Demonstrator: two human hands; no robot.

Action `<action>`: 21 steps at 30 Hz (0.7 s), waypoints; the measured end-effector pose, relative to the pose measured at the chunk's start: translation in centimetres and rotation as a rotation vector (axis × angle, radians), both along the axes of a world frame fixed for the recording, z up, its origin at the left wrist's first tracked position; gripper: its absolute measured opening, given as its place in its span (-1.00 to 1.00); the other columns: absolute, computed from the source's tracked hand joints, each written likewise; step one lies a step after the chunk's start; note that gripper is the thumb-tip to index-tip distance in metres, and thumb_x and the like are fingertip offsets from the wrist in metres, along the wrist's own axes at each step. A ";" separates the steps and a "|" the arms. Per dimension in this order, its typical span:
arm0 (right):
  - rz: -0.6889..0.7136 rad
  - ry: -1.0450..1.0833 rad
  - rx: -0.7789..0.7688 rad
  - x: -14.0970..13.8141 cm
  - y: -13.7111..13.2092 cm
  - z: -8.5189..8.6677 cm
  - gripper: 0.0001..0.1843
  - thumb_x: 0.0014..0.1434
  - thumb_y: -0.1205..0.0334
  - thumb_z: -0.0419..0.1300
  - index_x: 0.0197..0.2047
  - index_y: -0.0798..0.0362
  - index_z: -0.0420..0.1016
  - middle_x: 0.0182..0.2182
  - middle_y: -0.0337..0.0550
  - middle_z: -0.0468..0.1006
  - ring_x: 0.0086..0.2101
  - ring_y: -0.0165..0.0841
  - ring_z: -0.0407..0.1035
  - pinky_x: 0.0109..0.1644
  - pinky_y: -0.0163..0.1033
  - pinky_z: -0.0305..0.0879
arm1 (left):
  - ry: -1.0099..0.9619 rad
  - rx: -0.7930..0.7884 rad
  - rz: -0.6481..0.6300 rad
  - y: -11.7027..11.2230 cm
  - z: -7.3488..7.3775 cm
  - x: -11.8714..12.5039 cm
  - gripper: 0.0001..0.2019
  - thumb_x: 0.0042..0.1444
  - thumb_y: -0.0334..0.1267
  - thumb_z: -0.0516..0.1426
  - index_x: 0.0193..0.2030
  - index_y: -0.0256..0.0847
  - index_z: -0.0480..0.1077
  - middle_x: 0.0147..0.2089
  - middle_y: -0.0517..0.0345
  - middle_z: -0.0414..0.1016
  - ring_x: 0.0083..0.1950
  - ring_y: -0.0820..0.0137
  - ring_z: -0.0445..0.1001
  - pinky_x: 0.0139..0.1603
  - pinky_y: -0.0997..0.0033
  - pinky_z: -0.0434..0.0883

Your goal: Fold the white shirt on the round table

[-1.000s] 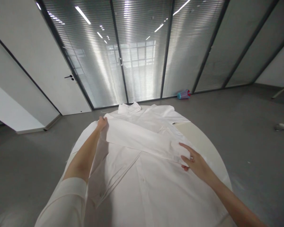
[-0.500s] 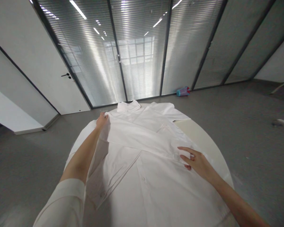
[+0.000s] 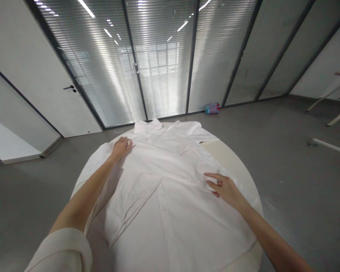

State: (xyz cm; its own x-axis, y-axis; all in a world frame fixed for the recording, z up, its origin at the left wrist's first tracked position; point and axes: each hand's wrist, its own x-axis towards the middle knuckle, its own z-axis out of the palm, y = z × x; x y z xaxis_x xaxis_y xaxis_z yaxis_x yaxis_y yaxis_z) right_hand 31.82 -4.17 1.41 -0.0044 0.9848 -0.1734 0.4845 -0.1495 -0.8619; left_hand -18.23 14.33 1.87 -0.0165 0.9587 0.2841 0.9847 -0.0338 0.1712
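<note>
On a round pale table (image 3: 235, 155), a white shirt (image 3: 184, 226) lies lengthwise from near to far, collar (image 3: 147, 127) pointing toward the glass partition (image 3: 161, 87) beyond grey floor (image 3: 283, 155). The left hand (image 3: 121, 148) rests unclenched on the shirt; the right hand (image 3: 225, 189), fingers parted, touches it, any grip indiscernible.

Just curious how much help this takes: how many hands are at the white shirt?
2. The left hand is on the white shirt, just below and left of its collar; the right hand is at its right side. No others show there.
</note>
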 end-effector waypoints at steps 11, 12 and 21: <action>0.058 -0.096 0.113 0.0 -0.4 0.3 -0.46 0.16 -0.08 0.12 0.00 0.12 0.64 -0.72 -0.31 0.29 -0.65 -0.41 0.26 -0.54 -0.35 0.15 | -0.055 -0.168 -0.070 1.1 -1.5 -2.3 -0.32 0.30 0.09 -0.04 0.41 -0.34 0.18 0.49 -0.23 0.04 0.52 0.09 -0.04 0.44 0.15 0.06; 0.058 -0.092 0.117 0.0 -0.4 0.4 -0.43 0.17 -0.10 0.10 0.00 0.14 0.64 -0.72 -0.30 0.29 -0.66 -0.42 0.25 -0.54 -0.34 0.14 | -0.058 -0.157 -0.083 1.0 -1.4 -2.2 -0.32 0.29 0.10 -0.05 0.40 -0.36 0.20 0.48 -0.25 0.05 0.52 0.08 -0.03 0.44 0.12 0.06; 0.058 0.025 0.116 0.0 -0.5 0.4 -0.33 0.10 -0.20 0.14 -0.04 0.23 0.64 -0.60 -0.19 0.43 -0.64 -0.43 0.25 -0.62 -0.35 0.07 | 0.066 -0.014 -0.522 -5.6 0.4 -4.0 -0.50 0.20 0.05 0.09 0.19 -0.13 0.45 0.28 -0.09 0.41 0.33 0.09 0.31 0.34 0.06 0.25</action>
